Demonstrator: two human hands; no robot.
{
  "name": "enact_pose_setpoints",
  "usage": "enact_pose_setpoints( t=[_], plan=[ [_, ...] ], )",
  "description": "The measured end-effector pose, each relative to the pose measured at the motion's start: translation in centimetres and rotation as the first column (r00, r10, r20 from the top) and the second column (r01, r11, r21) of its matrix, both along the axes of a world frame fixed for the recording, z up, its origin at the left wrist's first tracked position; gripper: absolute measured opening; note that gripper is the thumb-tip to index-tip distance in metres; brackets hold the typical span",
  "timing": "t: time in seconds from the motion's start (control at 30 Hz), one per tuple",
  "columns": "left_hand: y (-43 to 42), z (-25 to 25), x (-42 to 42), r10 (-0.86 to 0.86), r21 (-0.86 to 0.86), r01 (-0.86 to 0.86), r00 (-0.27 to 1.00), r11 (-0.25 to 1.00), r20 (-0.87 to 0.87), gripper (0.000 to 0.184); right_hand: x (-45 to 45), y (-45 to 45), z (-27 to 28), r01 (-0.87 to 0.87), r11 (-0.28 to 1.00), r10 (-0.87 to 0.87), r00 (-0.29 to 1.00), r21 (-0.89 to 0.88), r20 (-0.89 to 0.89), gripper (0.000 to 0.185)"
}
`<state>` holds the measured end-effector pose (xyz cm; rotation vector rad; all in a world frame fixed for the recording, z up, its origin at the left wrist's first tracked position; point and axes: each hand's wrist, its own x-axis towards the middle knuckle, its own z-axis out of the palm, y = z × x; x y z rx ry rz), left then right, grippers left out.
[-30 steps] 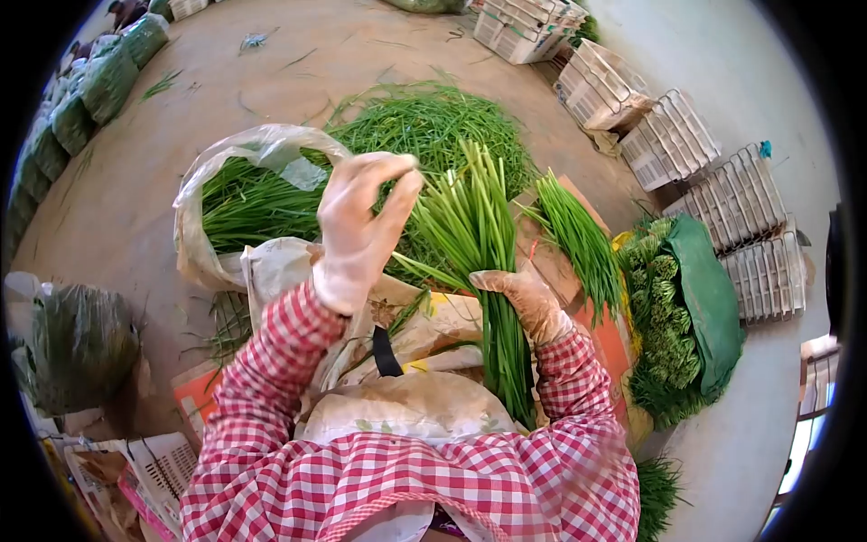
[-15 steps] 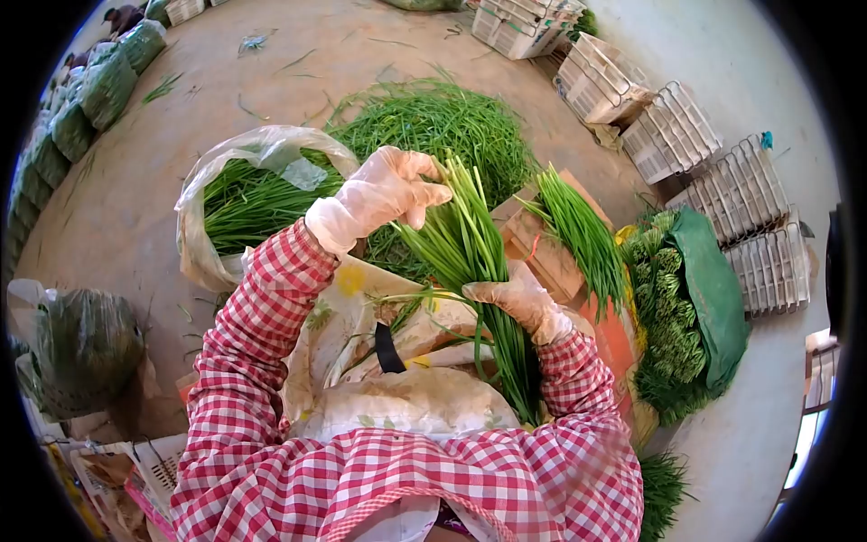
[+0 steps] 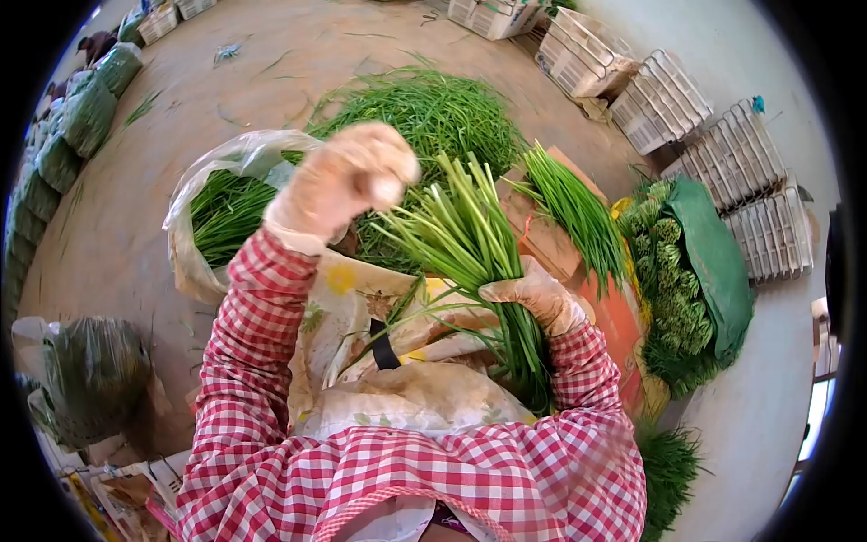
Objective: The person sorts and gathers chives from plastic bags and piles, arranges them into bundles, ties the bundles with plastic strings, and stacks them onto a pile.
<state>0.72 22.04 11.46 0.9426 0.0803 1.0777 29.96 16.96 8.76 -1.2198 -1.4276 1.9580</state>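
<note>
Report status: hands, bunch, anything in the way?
Right hand closed around green bunch, fanning out above. Left hand raised beside it, blurred; grip unclear. No obstruction seen between them.

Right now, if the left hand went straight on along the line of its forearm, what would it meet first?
Probably the loose pile of green stalks beyond the left hand. The hand is blurred and its height is unclear, so it might pass above the pile instead.

White crates (image 3: 662,101) beside pale wall (image 3: 722,54); green bags (image 3: 88,119) rowed far left.
</note>
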Motion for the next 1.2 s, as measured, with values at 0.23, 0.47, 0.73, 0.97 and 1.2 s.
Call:
enact_pose_setpoints(
  t=[0.23, 0.47, 0.73, 0.97, 1.2],
  plan=[
    [1.3, 1.1, -2.9, 0.492, 0.224, -0.441, 0.721, 0.869, -0.489, 0.026, 4.6, -0.3, -4.0, 0.280, 0.953, -0.293, 0.948, -0.114, -0.124, 0.040],
    [-3.1, -5.7, -1.6, -0.223, -0.070, 0.297, 0.519, 0.952, -0.825, 0.063, 4.0, 0.7, -2.6, 0.285, 0.944, -0.322, 0.900, -0.164, -0.293, 0.033],
    [-4.1, -7.9, 6.3, 0.242, -0.153, -0.245, 0.970, 0.957, -0.040, 0.095, -5.7, 1.0, -1.3, 0.018, 0.797, -0.308, 0.872, 0.604, 0.380, 0.057],
    [-5.2, -9.5, 4.9, 0.535, -0.268, -0.550, 0.834, 0.791, -0.136, 0.063, -13.1, -3.0, -2.2, -0.535, 0.640, -0.376, 0.408, 0.551, 0.832, 0.104],
    [-4.6, -9.6, 0.7, 0.333, -0.327, -0.274, 0.932, 0.905, 0.142, 0.063, -13.1, -0.8, 4.7, -0.873, 0.460, 0.209, 0.282, 0.161, 0.936, 0.095]
  ],
)
